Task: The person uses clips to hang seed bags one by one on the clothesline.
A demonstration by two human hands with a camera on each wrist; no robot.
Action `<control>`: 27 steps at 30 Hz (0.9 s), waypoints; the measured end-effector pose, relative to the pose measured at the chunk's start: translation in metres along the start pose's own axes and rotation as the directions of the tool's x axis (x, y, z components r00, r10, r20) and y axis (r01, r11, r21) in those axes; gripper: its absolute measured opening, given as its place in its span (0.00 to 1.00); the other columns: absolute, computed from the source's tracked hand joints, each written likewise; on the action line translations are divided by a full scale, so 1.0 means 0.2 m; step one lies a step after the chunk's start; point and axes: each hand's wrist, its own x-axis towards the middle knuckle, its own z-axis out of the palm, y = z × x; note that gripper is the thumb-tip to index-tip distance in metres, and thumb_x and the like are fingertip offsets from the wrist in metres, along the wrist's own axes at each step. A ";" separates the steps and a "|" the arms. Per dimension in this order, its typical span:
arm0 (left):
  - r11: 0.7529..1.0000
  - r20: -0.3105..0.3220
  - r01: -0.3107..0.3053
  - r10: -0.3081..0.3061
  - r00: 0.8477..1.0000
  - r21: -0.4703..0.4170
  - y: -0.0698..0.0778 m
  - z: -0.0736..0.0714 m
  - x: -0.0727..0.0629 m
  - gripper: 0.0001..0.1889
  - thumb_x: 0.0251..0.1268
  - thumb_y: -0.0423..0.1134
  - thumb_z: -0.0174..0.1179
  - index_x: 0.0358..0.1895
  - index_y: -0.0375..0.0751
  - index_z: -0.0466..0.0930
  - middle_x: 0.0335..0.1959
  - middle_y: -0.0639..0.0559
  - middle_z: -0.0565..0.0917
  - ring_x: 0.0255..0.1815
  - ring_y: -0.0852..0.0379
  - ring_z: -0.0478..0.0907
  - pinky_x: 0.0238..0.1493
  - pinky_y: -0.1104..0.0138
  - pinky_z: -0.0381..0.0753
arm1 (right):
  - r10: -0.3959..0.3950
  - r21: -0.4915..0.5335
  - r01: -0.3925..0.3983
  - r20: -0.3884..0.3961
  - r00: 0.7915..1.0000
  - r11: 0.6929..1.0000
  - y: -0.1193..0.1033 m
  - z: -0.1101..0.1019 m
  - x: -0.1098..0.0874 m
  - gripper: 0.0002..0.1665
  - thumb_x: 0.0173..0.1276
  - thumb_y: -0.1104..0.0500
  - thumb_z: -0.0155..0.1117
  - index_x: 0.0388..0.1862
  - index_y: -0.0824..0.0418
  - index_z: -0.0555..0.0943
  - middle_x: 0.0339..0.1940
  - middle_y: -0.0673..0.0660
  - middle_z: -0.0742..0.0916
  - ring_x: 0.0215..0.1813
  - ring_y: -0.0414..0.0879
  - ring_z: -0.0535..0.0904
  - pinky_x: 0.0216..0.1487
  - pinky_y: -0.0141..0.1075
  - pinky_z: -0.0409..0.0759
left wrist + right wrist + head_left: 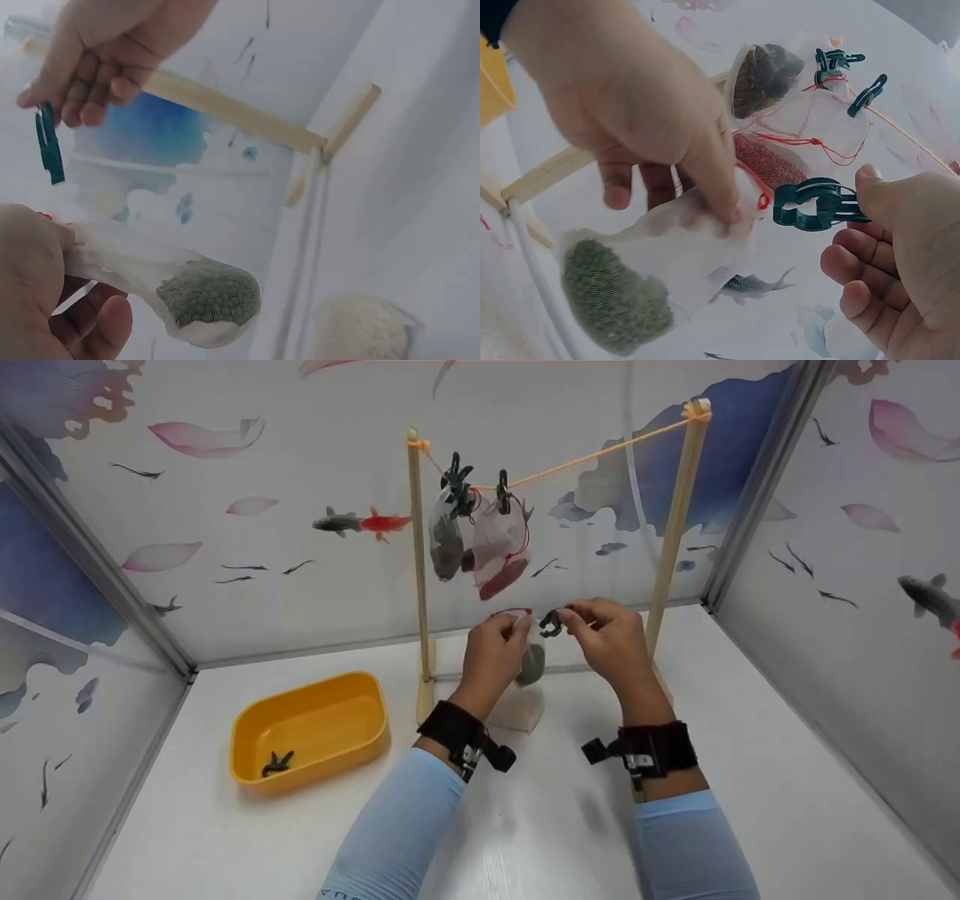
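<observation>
My left hand (pixel 493 656) pinches the top of a white mesh drawstring bag (pixel 697 232), which hangs down with green grain-like bits (pixel 615 296) at its bottom. A red drawstring (pixel 763 201) shows at its neck. Between thumb and fingers, my right hand (pixel 611 641) holds a dark green plastic clip (pixel 814 204), its rounded mouth turned toward the bag and apart from it. Above both hands, more mesh bags hang from an orange cord (pixel 600 454): one with dark contents (pixel 447 547), one with red contents (pixel 504 577). Green clips (pixel 503 493) grip them at the cord.
Two wooden posts (pixel 679 525) carry the cord, which sags toward the left. A yellow tub (pixel 367 701) on the left holds dark clips (pixel 277 763). Below the hands, another bag with pale contents (pixel 517 711) lies on the white table (pixel 525 825). Printed walls enclose the table.
</observation>
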 end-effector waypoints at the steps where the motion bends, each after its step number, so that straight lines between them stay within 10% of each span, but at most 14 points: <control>1: 1.000 -0.028 -0.019 0.018 0.999 -0.023 0.05 -0.01 0.01 0.21 0.89 0.48 0.64 0.30 0.44 0.82 0.26 0.57 0.76 0.28 0.61 0.73 0.33 0.67 0.71 | -0.021 0.002 0.021 -0.021 1.000 1.000 -0.01 -0.01 0.02 0.09 0.80 0.57 0.78 0.49 0.63 0.96 0.39 0.61 0.95 0.38 0.31 0.85 0.43 0.23 0.81; 8: 0.971 -0.196 -0.112 0.069 0.978 -0.213 0.33 -0.08 0.15 0.10 0.83 0.40 0.71 0.43 0.38 0.95 0.29 0.51 0.87 0.26 0.62 0.82 0.31 0.69 0.82 | -0.230 -0.082 0.219 -0.163 0.959 0.972 -0.21 -0.14 0.33 0.13 0.80 0.55 0.78 0.49 0.66 0.96 0.39 0.64 0.95 0.41 0.46 0.91 0.42 0.19 0.78; 16: 0.934 -0.268 -0.028 -0.073 0.961 -0.356 0.47 -0.11 0.30 0.13 0.84 0.42 0.70 0.53 0.35 0.95 0.39 0.45 0.93 0.33 0.64 0.84 0.37 0.72 0.84 | -0.350 -0.194 0.318 -0.162 0.922 0.928 -0.46 -0.20 0.65 0.19 0.82 0.48 0.73 0.52 0.63 0.95 0.46 0.63 0.95 0.52 0.54 0.92 0.49 0.24 0.80; 22: 0.866 -0.242 0.007 -0.148 0.959 -0.500 0.51 -0.11 0.33 0.14 0.87 0.41 0.67 0.58 0.33 0.93 0.39 0.48 0.89 0.32 0.62 0.84 0.35 0.72 0.87 | -0.340 -0.269 0.316 -0.047 0.939 0.910 -0.57 -0.16 0.82 0.21 0.85 0.48 0.70 0.54 0.64 0.94 0.49 0.65 0.94 0.54 0.58 0.91 0.59 0.48 0.87; 27: 0.867 -0.255 0.009 -0.156 0.954 -0.498 0.54 -0.12 0.34 0.12 0.87 0.40 0.66 0.54 0.34 0.94 0.36 0.47 0.87 0.29 0.62 0.81 0.32 0.71 0.82 | -0.205 -0.289 0.241 0.149 0.967 0.927 -0.62 -0.15 0.86 0.21 0.88 0.48 0.66 0.60 0.63 0.94 0.56 0.64 0.93 0.55 0.57 0.88 0.59 0.47 0.85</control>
